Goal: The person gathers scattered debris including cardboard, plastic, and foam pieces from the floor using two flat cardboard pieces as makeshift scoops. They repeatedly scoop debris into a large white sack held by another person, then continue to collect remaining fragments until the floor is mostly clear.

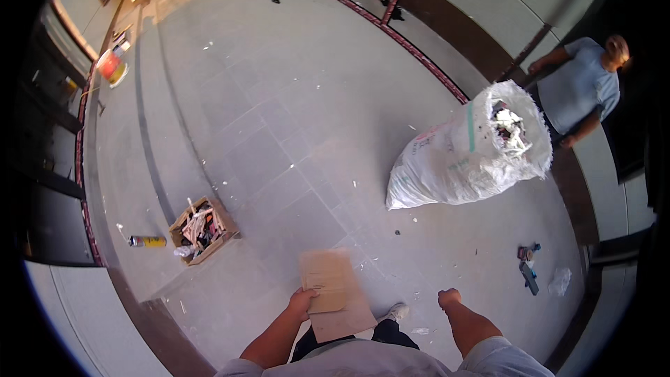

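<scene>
My left hand (pixel 303 304) is closed on the left edge of a flattened piece of cardboard (pixel 335 272), brown and folded into overlapping panels. The cardboard hangs in front of my legs, its lower panel (pixel 342 322) reaching down to the right. Apart from it, my right hand (pixel 449 298) is held out over the floor on the right, fingers curled in, with nothing visible in them. My shoe (pixel 397 313) shows on the floor between the cardboard and my right forearm.
A big white woven sack (pixel 447 160) of rubbish leans at right, a person (pixel 579 87) behind it. Left are a cardboard box (pixel 222 236) of scraps and a yellow can (pixel 148 241) lying down. A tool (pixel 528 276) and clear plastic (pixel 560 281) lie at right. Debris dots the floor.
</scene>
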The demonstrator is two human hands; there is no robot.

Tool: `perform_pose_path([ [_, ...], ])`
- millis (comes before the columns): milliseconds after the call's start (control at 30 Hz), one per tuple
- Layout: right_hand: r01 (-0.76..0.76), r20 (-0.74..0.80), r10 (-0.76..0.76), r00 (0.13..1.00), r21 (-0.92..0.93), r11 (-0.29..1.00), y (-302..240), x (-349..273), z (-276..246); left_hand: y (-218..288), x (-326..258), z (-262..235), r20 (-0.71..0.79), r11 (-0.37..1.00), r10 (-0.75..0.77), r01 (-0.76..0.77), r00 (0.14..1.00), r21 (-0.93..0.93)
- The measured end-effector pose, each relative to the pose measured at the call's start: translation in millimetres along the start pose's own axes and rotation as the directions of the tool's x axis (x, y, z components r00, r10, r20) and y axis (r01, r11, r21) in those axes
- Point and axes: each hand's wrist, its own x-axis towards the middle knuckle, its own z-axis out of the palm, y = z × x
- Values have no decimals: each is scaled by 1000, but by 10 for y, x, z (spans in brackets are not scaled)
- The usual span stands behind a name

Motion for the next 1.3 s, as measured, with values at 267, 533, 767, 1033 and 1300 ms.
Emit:
perform_pose_path([
  [267, -380, 388, 92, 917, 920, -92, -38, -1735, -744, 368, -656, 1737, 271, 900, -6, -113, 963, 421],
  [533, 269, -152, -249, 957, 787, 556, 449, -2581, -390, -248, -1637, 4199, 658, 653, 315, -660, 684, 373],
  [767, -224, 192, 770, 609, 972, -65, 2792, -3250, 1431, 209, -2503, 6019, 852, -453, 504, -798, 139, 398],
  [1033, 6, 796, 526, 298, 550, -835, 3173, -4197, 2827, 587, -2099, 8459, 949, -896, 100, -442, -299, -45],
  [1300, -221, 711, 412, 571, 616, -756, 1275, -3391, 1793, 88, 979, 9134, 958, -901, -19, -421, 287, 108],
])
